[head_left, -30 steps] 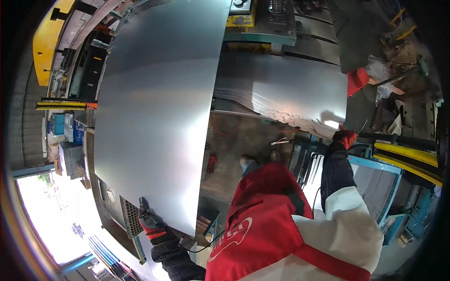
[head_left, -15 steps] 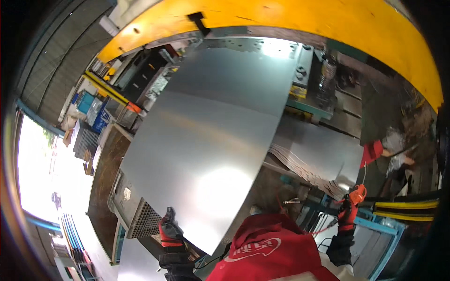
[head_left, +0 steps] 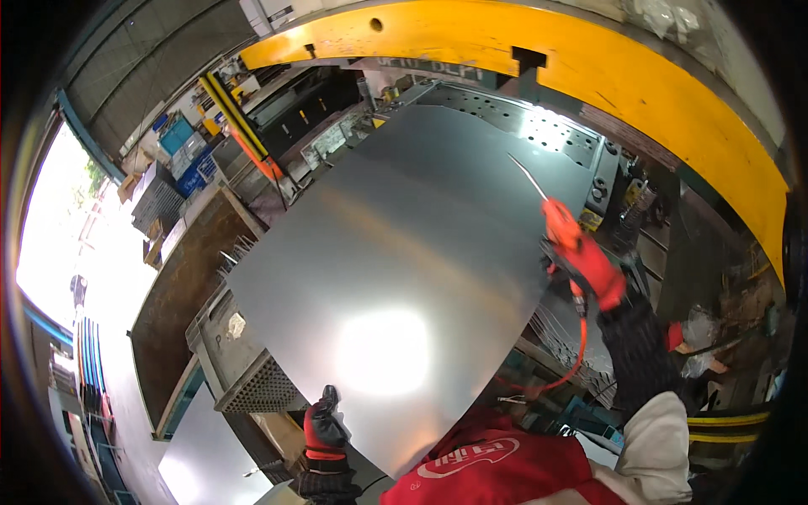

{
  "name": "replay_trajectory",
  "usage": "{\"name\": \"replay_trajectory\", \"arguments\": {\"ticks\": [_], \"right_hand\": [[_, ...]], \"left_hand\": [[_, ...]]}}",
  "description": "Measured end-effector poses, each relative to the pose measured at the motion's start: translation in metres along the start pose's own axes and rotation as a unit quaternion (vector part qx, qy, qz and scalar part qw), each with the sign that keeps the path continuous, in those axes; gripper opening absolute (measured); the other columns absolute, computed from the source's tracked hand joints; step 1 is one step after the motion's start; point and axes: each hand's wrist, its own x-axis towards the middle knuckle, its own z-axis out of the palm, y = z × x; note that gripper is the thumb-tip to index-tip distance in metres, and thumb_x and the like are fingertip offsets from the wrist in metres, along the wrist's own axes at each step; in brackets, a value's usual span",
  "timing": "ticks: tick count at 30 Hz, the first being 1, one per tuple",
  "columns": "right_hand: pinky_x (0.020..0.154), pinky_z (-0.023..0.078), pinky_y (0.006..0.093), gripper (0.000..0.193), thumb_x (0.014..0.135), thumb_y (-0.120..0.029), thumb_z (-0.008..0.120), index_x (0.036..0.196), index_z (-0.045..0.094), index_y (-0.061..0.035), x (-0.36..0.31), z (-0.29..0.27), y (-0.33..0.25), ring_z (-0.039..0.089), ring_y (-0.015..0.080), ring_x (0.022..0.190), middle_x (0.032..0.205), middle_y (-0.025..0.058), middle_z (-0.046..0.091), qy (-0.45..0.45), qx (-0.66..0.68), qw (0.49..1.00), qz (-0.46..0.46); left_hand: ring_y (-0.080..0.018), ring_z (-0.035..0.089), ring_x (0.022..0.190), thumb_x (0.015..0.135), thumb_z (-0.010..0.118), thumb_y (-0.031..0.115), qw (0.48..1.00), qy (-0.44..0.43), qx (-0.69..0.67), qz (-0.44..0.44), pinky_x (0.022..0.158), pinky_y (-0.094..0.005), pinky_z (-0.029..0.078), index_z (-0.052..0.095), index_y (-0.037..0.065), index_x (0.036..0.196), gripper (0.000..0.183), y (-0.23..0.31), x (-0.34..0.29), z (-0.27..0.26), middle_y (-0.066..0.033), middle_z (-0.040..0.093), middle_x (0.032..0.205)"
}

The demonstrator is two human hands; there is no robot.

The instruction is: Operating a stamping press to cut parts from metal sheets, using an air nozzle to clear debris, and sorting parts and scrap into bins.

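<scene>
A large, smooth metal sheet (head_left: 404, 244) slopes away from me, its far end over a plate full of holes (head_left: 471, 103). At the sheet's near left edge, my left hand (head_left: 325, 431), in a red and black glove, is closed on the metal with the thumb on top. My right hand (head_left: 596, 271), gloved alike, is wrapped round an orange air blow gun (head_left: 561, 224). The thin nozzle points up and left above the sheet's far right part. From the gun's handle a red hose (head_left: 581, 347) curves down toward my red apron.
A yellow machine beam (head_left: 454, 38) arches across the far side. Stacked metal sheets (head_left: 566, 335) lie low at the right. Beside the sheet's left edge stands a grey perforated bin (head_left: 263, 389). Another person's red sleeve (head_left: 675, 337) shows at the far right.
My right hand has lifted the air blow gun from low at the right, up and forward over the sheet. The left hand stays at the sheet's near edge. My view has shifted.
</scene>
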Motion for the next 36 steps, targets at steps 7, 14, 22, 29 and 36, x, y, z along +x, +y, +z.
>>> {"name": "replay_trajectory", "arguments": {"ticks": [7,14,22,29,36], "right_hand": [[0.058,0.043,0.0336,0.043,0.069,-0.043,0.059,0.075,0.061,-0.0003,0.146,0.03,0.01,0.058,0.0238,0.061,0.06,0.0128,0.057,0.03,-0.278,0.944,0.174],[0.065,0.044,0.0362,0.046,0.067,-0.043,0.06,0.083,0.061,-0.0001,0.187,0.039,0.016,0.059,0.0275,0.07,0.072,0.0143,0.061,0.001,-0.345,0.912,0.221],[0.07,0.043,0.039,0.041,0.07,-0.041,0.055,0.091,0.061,-0.0056,0.195,0.049,0.015,0.058,0.0301,0.079,0.079,0.0174,0.06,-0.025,-0.377,0.908,0.182],[0.073,0.043,0.0415,0.045,0.071,-0.038,0.049,0.109,0.054,-0.0138,0.152,-0.031,0.074,0.057,0.0324,0.085,0.087,0.0194,0.058,0.045,-0.412,0.874,0.255],[0.075,0.043,0.0427,0.065,0.075,-0.038,0.048,0.132,0.016,-0.032,0.092,-0.114,0.099,0.055,0.0368,0.087,0.094,0.0227,0.055,0.056,-0.454,0.836,0.303]], "left_hand": [[-0.0247,0.051,0.101,0.077,0.049,0.012,0.996,0.066,-0.035,0.053,0.089,-0.0355,0.038,0.056,-0.002,0.085,0.017,-0.018,0.002,-0.001,-0.0178,0.053,0.11],[-0.0256,0.05,0.102,0.079,0.046,0.009,0.988,-0.041,0.043,0.142,0.095,-0.0387,0.034,0.054,-0.004,0.082,0.016,-0.02,0.002,-0.005,-0.0208,0.053,0.108],[-0.0125,0.055,0.076,0.078,0.046,0.018,0.973,-0.06,0.14,0.175,0.064,-0.0236,0.045,0.057,0.002,0.099,0.029,-0.015,-0.013,0.008,-0.0079,0.058,0.099],[-0.0049,0.026,0.033,0.078,0.049,0.021,0.961,0.016,0.229,0.151,0.033,-0.0206,0.023,0.058,0.01,0.092,0.02,-0.008,-0.007,0.01,0.0051,0.053,0.06],[-0.0075,0.025,0.031,0.075,0.048,0.023,0.999,-0.042,-0.005,-0.019,0.029,-0.0239,0.018,0.061,0.012,0.085,0.02,0.0,0.002,-0.001,0.0058,0.041,0.047]]}}
